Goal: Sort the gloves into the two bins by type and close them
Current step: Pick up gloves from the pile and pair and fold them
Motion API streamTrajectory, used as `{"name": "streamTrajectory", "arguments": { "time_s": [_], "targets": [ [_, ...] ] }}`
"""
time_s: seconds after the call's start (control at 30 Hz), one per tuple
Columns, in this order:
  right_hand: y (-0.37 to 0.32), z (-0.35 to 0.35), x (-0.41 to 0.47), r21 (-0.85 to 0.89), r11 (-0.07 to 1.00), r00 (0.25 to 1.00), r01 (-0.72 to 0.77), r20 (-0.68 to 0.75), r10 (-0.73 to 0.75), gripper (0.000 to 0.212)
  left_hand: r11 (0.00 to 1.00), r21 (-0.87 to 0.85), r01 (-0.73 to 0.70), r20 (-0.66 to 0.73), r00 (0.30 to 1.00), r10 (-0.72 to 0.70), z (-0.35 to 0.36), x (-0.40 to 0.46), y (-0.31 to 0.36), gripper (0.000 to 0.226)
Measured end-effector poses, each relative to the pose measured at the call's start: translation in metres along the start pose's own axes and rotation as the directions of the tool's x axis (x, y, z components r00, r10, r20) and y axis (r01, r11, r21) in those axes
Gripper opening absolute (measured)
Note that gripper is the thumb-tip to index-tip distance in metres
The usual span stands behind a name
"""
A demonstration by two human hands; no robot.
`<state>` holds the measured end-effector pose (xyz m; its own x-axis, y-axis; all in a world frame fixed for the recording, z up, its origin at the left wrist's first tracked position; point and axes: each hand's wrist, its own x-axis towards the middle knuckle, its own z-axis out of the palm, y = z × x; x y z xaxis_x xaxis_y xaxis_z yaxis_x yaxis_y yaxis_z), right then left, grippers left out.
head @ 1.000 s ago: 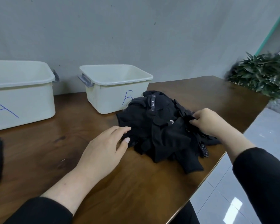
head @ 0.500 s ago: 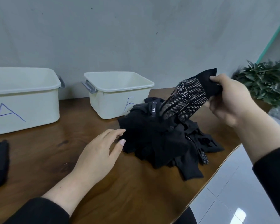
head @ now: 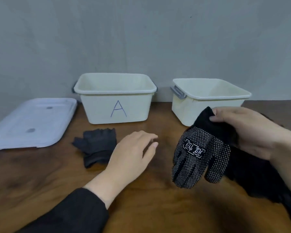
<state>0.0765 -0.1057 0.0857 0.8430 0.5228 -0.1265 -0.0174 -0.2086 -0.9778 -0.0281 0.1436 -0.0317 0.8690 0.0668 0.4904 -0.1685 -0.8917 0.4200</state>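
We are pinching the dotted glove (head: 200,155) by its cuff in our right hand (head: 247,132), letting it hang with the grip dots facing us, probably to judge its type. It is hovering above the tabletop (head: 149,207) before bin A (head: 115,98) and the right bin (head: 208,98). Our left hand (head: 133,155) is hovering relaxed, fingers loose, holding nothing, near the plain glove (head: 96,147).

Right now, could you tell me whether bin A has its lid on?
Off: bin A shows its open rim and inside wall; a lid lies flat on the table beside it.
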Motion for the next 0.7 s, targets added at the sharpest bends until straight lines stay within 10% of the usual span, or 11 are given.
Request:
{"name": "streamTrajectory", "arguments": {
  "time_s": [0.13,0.3,0.47,0.7],
  "targets": [
    [-0.012,0.042,0.028,-0.418,0.878,0.952,0.233,-0.087,-0.294,0.02,0.97,0.243,-0.02,0.108,0.994,-0.007,-0.024,-0.013,-0.044,0.034],
    [0.0,0.085,0.045,-0.535,0.705,0.797,0.466,-0.092,-0.597,0.019,0.951,0.305,0.057,0.301,0.941,-0.153,-0.032,-0.026,-0.08,0.044],
    [0.097,0.123,0.051,-0.75,0.423,0.834,0.508,0.305,-0.459,0.023,0.95,0.282,0.132,0.277,0.937,-0.213,-0.042,-0.027,-0.098,0.038],
    [0.12,0.126,0.05,-0.739,0.448,0.859,0.504,0.374,-0.35,0.038,0.951,0.281,0.129,0.12,0.978,-0.168,-0.043,-0.022,-0.089,0.031]
  ]
}}
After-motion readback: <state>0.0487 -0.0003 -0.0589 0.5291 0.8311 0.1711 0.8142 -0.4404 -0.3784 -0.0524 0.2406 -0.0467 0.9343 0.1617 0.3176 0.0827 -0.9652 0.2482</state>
